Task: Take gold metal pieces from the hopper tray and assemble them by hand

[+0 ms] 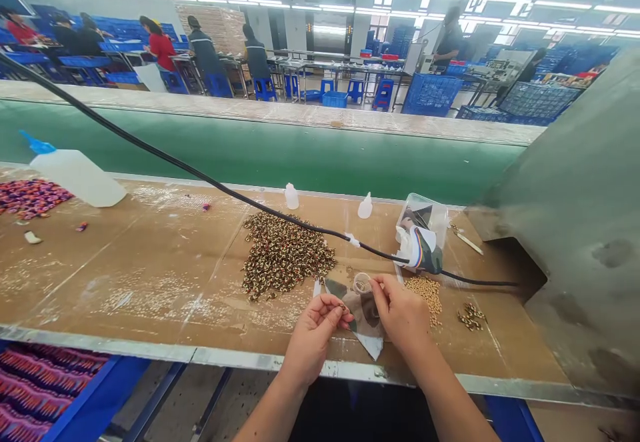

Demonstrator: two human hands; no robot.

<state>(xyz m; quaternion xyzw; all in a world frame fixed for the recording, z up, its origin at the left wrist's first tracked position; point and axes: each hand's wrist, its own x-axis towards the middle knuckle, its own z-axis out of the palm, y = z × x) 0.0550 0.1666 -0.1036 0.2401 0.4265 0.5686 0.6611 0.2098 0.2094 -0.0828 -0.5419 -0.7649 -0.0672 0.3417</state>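
Head view shows the left hand (313,332) pinching a tiny part, too small to identify. The right hand (400,312) pinches another beside a small clear cup (361,283), near the heap of coiled parts (283,255).

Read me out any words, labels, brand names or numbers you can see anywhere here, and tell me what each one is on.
No legible text anywhere.
Large squeeze bottle with blue cap: no label visible.
Two small dropper bottles: plain, no print visible.
Clear plastic container: no readable marking.
Blue crates in the background: too far and blurred to read.
Left hand and right hand hold tiny parts without writing.
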